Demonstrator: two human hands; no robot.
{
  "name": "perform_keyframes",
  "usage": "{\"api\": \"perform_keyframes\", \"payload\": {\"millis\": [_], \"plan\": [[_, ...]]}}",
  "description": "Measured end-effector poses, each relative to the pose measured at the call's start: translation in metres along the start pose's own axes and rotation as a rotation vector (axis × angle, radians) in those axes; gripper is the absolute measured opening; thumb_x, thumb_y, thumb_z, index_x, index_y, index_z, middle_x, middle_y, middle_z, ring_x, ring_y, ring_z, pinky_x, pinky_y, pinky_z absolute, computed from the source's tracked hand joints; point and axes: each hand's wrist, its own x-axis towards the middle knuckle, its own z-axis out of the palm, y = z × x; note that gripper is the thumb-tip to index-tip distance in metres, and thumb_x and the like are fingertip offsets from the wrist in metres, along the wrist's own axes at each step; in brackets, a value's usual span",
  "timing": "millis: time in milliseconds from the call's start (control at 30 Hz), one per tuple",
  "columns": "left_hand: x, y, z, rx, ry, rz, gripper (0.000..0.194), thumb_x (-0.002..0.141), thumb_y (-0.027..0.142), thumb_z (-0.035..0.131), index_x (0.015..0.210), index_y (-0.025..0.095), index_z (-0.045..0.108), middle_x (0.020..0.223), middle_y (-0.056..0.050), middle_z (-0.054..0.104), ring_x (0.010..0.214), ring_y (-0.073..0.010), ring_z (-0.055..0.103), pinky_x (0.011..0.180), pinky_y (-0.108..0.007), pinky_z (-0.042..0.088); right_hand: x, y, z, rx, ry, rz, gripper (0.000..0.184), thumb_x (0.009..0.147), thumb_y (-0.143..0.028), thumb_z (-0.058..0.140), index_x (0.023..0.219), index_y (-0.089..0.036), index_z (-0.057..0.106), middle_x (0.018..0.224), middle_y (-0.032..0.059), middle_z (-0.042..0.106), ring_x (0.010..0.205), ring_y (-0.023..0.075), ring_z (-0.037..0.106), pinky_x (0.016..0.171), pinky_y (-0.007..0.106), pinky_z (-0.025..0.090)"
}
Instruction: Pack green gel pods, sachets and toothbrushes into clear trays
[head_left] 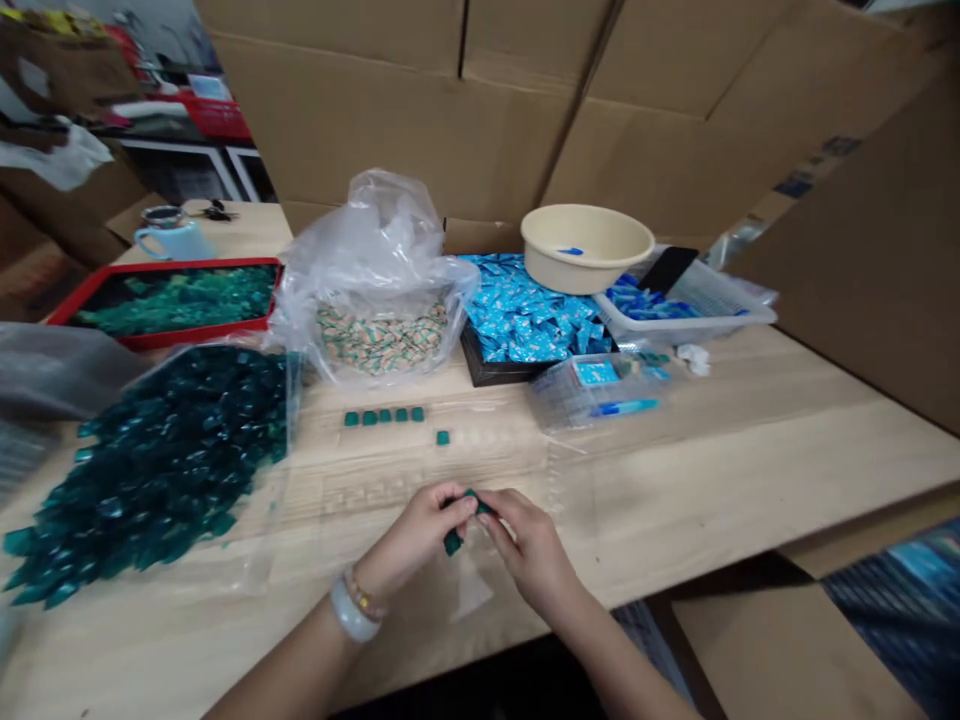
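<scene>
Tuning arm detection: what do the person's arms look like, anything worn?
The left forearm and right forearm are bare, with no sleeves, gloves or cables in view. The left wrist wears a wide, smooth, pale bangle and a thin gold-coloured bracelet. The right wrist shows nothing worn.

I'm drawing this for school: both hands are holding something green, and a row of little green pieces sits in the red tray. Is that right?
Not quite. The row of little green pieces sits on the wooden table, not in the red tray; the head view shows it. The left hand and right hand do hold something green.
</scene>
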Motion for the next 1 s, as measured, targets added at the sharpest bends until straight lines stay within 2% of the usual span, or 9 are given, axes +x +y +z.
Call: {"api": "perform_keyframes", "payload": {"millis": [133,233,333,400,567,700,800,900,1000], "plan": [[0.016,-0.001,0.043,-0.087,-0.164,-0.044,0.031,0.075,0.042,0.048,0.061,0.014,0.047,0.054,0.002,0.043,0.05,-0.0076,0.038,0.051,-0.021,0.031,-0.025,0.022,-0.036,0.15,0.049,0.115,0.018,0.077,-0.025,0.052,0.093,-0.023,0.061,0.085,0.0059,0.062,0.081,0.0174,0.057,0.073,0.031,0.045],[0.024,0.008,0.057,0.001,-0.129,0.021,0.029,0.077,0.039,0.046,0.062,0.014,0.046,0.055,0.003,0.041,0.052,-0.0078,0.038,0.052,-0.021,0.031,-0.025,0.036,-0.053,0.528,0.075,0.376,0.022,0.072,-0.034,0.058,0.089,-0.021,0.062,0.081,0.0049,0.063,0.073,0.016,0.058,0.07,0.032,0.046],[0.026,0.017,0.056,0.176,-0.02,0.123,0.021,0.077,0.034,0.048,0.07,0.015,0.052,0.06,0.003,0.043,0.056,-0.0085,0.039,0.055,-0.021,0.032,-0.014,0.041,-0.062,0.942,0.014,0.647,0.026,0.068,-0.038,0.063,0.085,-0.017,0.062,0.071,0.0025,0.062,0.062,0.0119,0.058,0.065,0.029,0.047],[0.024,0.021,0.051,0.292,0.03,0.213,0.016,0.078,0.029,0.049,0.073,0.015,0.055,0.067,0.001,0.048,0.064,-0.0101,0.043,0.062,-0.022,0.034,-0.006,0.041,-0.063,1.1,-0.079,0.742,0.021,0.064,-0.032,0.068,0.077,-0.016,0.062,0.066,0.0005,0.06,0.058,0.0103,0.056,0.06,0.027,0.047],[0.013,0.026,0.035,0.473,0.072,0.38,0.014,0.079,0.023,0.048,0.071,0.016,0.056,0.074,-0.001,0.049,0.075,-0.0126,0.046,0.07,-0.024,0.035,0.006,0.037,-0.056,1.282,-0.278,0.813,0.016,0.06,-0.019,0.071,0.07,-0.017,0.059,0.058,-0.0039,0.055,0.054,0.0076,0.052,0.056,0.025,0.045],[0.01,0.027,0.029,0.487,0.071,0.37,0.012,0.077,0.025,0.05,0.07,0.016,0.054,0.075,-0.001,0.048,0.075,-0.0125,0.045,0.069,-0.024,0.034,0.011,0.036,-0.045,1.28,-0.365,0.828,0.013,0.062,-0.018,0.07,0.067,-0.016,0.058,0.051,-0.0054,0.049,0.047,0.005,0.045,0.05,0.021,0.04],[0.008,0.024,0.029,0.256,0.089,0.192,0.022,0.074,0.034,0.053,0.064,0.015,0.049,0.063,0.002,0.044,0.061,-0.0103,0.04,0.058,-0.022,0.03,0.016,0.027,-0.039,1.255,-0.321,0.763,0.014,0.062,-0.017,0.07,0.062,-0.014,0.056,0.05,-0.005,0.049,0.045,0.0032,0.041,0.048,0.018,0.035],[0.001,0.025,0.032,-0.246,0.05,0.007,0.029,0.073,0.04,0.053,0.063,0.015,0.044,0.054,0.004,0.04,0.052,-0.0077,0.036,0.051,-0.021,0.027,0.019,0.009,-0.036,1.298,-0.298,0.694,0.016,0.062,-0.02,0.07,0.06,-0.014,0.055,0.056,-0.0021,0.053,0.051,0.0048,0.043,0.051,0.018,0.034],[-0.012,0.035,0.037,-0.617,0.005,-0.045,0.027,0.07,0.036,0.059,0.064,0.015,0.045,0.054,0.003,0.043,0.052,-0.0069,0.039,0.052,-0.019,0.029,0.018,-0.013,-0.033,1.371,-0.296,0.642,0.015,0.063,-0.023,0.069,0.063,-0.016,0.056,0.059,-0.0013,0.052,0.055,0.0062,0.044,0.056,0.02,0.035]]}}
